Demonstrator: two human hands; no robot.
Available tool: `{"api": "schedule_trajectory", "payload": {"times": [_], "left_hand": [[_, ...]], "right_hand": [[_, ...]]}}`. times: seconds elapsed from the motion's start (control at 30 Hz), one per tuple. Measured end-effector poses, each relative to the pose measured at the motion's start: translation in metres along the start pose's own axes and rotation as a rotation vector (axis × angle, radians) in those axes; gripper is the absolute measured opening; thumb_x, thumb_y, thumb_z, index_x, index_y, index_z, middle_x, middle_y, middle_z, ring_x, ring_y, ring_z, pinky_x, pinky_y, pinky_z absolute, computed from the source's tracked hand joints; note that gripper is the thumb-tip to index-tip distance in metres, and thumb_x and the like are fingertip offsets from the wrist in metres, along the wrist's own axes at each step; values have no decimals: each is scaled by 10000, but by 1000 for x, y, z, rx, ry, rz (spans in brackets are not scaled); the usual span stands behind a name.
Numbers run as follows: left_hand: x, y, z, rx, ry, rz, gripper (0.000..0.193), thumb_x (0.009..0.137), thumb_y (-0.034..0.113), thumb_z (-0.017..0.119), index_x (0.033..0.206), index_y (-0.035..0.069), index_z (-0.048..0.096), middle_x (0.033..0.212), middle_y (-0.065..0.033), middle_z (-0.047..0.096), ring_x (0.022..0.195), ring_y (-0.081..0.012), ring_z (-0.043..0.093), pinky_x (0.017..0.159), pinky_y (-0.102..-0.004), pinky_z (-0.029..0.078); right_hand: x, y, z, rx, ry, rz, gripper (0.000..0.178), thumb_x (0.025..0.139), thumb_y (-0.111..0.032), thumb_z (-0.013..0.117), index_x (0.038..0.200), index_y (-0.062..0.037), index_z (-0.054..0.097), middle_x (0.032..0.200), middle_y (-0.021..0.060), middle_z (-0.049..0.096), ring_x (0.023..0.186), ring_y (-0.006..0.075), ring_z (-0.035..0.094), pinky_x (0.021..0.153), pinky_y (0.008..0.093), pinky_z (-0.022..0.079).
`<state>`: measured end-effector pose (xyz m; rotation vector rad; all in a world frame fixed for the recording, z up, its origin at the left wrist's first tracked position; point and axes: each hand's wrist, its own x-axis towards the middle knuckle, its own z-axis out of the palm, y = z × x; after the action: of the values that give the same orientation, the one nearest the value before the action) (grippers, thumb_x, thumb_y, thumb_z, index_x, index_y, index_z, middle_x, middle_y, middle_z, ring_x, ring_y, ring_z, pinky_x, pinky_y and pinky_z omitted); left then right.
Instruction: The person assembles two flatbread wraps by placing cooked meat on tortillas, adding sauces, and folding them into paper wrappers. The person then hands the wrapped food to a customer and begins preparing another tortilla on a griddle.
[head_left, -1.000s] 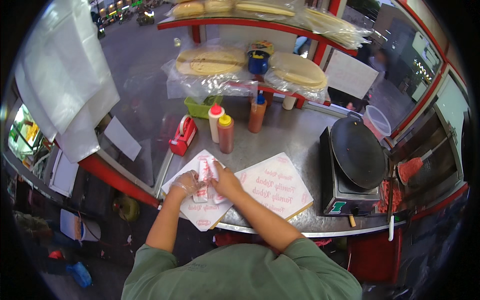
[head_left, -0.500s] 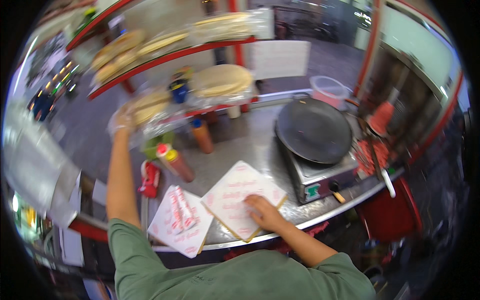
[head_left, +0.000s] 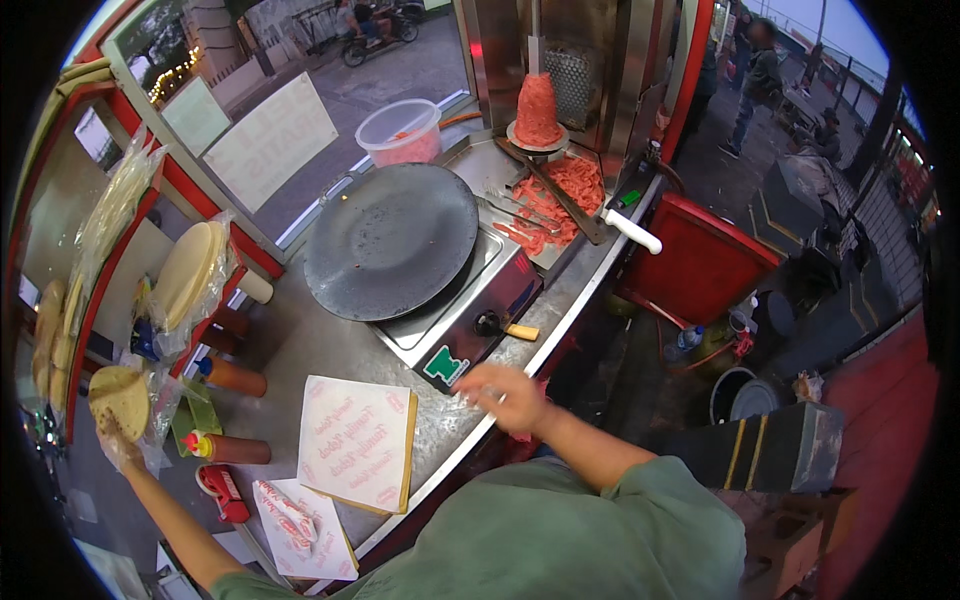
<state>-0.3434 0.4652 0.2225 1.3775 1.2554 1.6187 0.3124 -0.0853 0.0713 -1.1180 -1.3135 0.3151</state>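
Note:
My left hand (head_left: pixel 119 448), in a clear plastic glove, grips a round flatbread (head_left: pixel 118 398) at the far left, beside the lower shelf. A stack of flatbreads in plastic (head_left: pixel 190 272) lies on that shelf. My right hand (head_left: pixel 508 398) is above the counter's front edge, near the stove's front (head_left: pixel 490 318); its fingers are bent and smeared by motion. A wide black griddle (head_left: pixel 392 242) rests on the stove. Printed wrapping paper (head_left: pixel 356 440) lies stacked on the counter. Another paper pile (head_left: pixel 328 545) bears a wrapped roll (head_left: pixel 290 520).
Sauce bottles (head_left: pixel 238 449) and a red tape dispenser-like object (head_left: pixel 222 494) are at the counter's left. A clear tub (head_left: pixel 400 133) stands behind the griddle. To the right, a meat cone (head_left: pixel 538 112) rises over sliced meat (head_left: pixel 562 200), with a white-handled knife (head_left: pixel 632 231) alongside.
The view has swung to the right. My left hand now has a flatbread lifted beside the shelf. My right hand has come off the paper and moved toward the stove's front.

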Motion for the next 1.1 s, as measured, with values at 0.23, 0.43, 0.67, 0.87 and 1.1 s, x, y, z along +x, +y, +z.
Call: {"api": "schedule_trajectory", "payload": {"times": [0.23,0.43,0.67,0.87,1.1], "left_hand": [[-343,25,120,145,-251,36,489,1061,273,609,1473,23,530,1386,-155,609,1197,-266,637,1049,-394,518],[-477,-84,206,-80,-137,-496,548,1051,172,609,1522,-19,405,1527,-162,489,1393,-263,491,1156,-387,432],[-482,-113,158,-32,-88,-312,490,1056,133,579,1505,1,433,1487,-169,504,1328,-282,532,1142,-421,437],[-517,-93,166,705,-203,-92,401,1041,204,636,1372,-12,565,1192,-137,687,1087,-257,661,987,-366,520],[-519,-103,167,783,-145,-4,350,1028,230,666,1269,-22,634,1076,-148,716,961,-241,672,887,-353,539]], "right_hand": [[100,84,-150,-779,496,34,189,976,-121,663,1134,-36,723,1021,143,723,947,298,688,853,401,528],[184,116,-208,-1320,-133,367,400,888,-270,741,1226,-60,698,1120,177,730,1098,387,653,968,495,507],[210,174,-230,-1074,-141,279,351,896,-208,652,1196,-30,693,1066,251,730,1057,447,676,931,533,524],[259,156,-267,-650,-390,720,439,1026,-352,601,873,18,781,701,150,715,578,249,685,548,430,563],[300,229,-203,-174,-229,950,443,1042,-358,627,957,75,666,663,154,625,517,277,624,452,455,538]]}}
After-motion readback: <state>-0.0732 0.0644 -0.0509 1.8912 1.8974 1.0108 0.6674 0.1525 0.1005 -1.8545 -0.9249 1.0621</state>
